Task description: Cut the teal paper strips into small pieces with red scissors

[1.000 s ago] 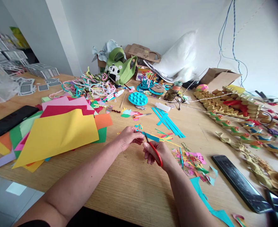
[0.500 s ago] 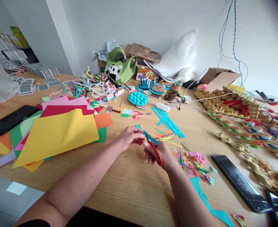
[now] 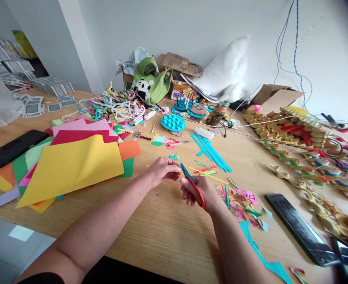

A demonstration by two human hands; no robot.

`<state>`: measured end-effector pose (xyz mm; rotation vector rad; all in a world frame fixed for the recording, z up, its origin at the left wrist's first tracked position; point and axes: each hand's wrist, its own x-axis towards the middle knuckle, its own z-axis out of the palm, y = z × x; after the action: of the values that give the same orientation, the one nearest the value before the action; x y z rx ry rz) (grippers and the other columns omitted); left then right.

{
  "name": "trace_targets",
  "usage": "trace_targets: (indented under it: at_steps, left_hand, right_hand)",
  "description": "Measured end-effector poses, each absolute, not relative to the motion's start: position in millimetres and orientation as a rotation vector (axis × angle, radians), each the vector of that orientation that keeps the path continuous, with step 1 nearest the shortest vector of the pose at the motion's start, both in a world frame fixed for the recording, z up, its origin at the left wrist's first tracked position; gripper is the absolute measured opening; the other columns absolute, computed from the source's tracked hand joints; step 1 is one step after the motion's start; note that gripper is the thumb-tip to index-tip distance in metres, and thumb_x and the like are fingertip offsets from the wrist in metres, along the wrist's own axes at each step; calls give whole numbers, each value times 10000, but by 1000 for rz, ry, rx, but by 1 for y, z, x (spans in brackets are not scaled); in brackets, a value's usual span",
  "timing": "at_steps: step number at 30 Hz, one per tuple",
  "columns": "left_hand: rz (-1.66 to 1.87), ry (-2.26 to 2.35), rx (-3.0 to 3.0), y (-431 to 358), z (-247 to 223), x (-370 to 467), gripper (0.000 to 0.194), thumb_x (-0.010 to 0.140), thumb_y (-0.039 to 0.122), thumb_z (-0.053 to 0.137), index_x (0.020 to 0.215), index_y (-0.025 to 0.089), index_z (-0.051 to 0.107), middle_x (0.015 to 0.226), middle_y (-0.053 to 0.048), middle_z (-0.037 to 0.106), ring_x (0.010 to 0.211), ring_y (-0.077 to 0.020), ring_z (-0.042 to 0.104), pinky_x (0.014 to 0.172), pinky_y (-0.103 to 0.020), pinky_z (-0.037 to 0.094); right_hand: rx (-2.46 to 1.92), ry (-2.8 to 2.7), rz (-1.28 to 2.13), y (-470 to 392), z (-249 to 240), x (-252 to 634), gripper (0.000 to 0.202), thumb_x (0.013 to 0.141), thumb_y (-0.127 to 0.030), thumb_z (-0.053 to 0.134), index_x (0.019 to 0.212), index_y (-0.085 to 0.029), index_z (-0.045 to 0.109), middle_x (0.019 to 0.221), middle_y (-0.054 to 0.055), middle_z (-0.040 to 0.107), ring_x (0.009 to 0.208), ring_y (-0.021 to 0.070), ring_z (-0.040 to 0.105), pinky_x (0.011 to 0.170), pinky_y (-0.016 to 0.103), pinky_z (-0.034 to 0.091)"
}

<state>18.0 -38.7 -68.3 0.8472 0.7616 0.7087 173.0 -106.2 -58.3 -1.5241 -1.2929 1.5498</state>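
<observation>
My right hand (image 3: pixel 202 191) is wrapped round the red handles of a pair of scissors (image 3: pixel 198 192). Their blades point up and left, to the fingertips of my left hand (image 3: pixel 164 172). That hand is closed in a pinch on a narrow blue paper strip (image 3: pixel 186 170), which shows along the blades and is mostly hidden. Just beyond the fingertips lies a small heap of blue and yellow paper bits (image 3: pixel 174 157). Thin coloured paper strips (image 3: pixel 203 169) lie behind my right hand, and longer blue strips (image 3: pixel 211 152) farther back.
Coloured paper sheets (image 3: pixel 79 165) are piled at left beside a black phone-like object (image 3: pixel 15 148). Paper scraps (image 3: pixel 239 201) and a phone (image 3: pixel 301 228) lie right. Toward the back are a blue plate (image 3: pixel 173 122), a pile of pipe cleaners (image 3: pixel 109 104) and a green panda bag (image 3: pixel 152 83).
The scissor blades have swung slightly and less of the blue strip shows beside them. Both hands stay nearly in place.
</observation>
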Motion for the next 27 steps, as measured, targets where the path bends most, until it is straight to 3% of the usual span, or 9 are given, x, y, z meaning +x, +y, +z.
trace_targets:
  at_steps: [10, 27]
  left_hand:
    - [710, 748, 858, -38, -71, 18, 233, 529, 216, 754, 667, 105, 601, 564, -6, 589, 521, -95, 549, 572, -254, 433]
    - [706, 754, 865, -39, -70, 20, 254, 549, 241, 772, 679, 95, 610, 596, -27, 614, 531, -96, 561, 556, -240, 424]
  right_hand:
    - [-1484, -1296, 1583, -106, -61, 174, 494, 676, -621, 663, 631, -139, 561, 492, 10, 617, 362, 104, 570, 349, 178, 442]
    - [-1521, -1243, 1578, -105, -61, 174, 488, 648, -615, 689, 638, -140, 577, 490, 18, 618, 352, 105, 557, 331, 183, 412]
